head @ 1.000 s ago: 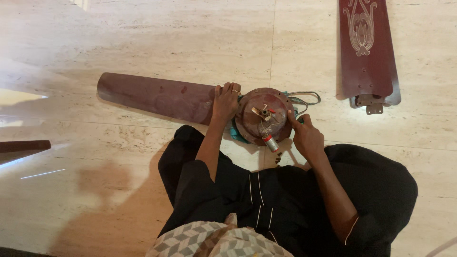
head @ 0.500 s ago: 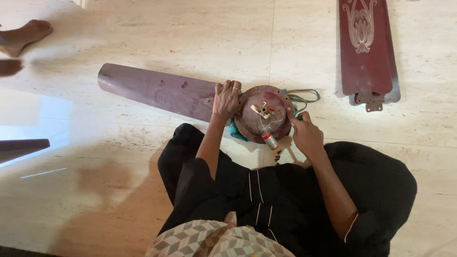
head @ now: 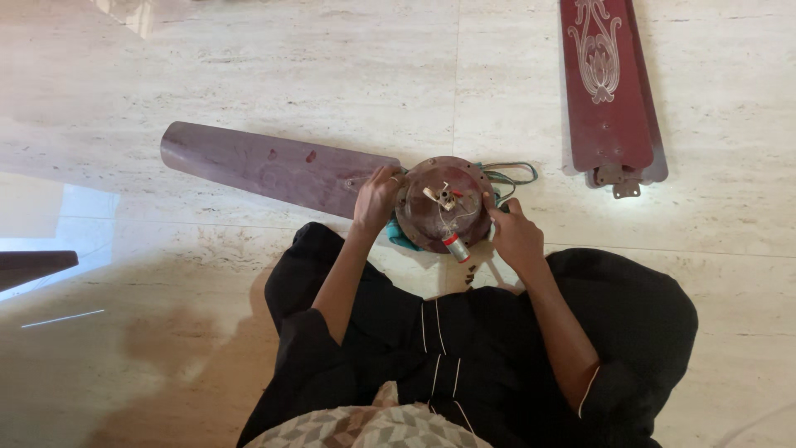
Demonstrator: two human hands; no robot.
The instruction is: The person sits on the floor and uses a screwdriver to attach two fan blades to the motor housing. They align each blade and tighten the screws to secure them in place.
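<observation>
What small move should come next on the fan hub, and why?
Probably steady the round motor hub with the left hand while the right hand works its edge: one blade is still attached, and loose wires trail behind.

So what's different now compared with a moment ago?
The left hand has slid off the top of the attached fan blade toward the round motor housing, its fingers now at the joint between them. A bare foot seen at the far left half a second ago is gone. The right hand stays at the housing's right edge, and the loose blade lies as before on the floor.
</observation>
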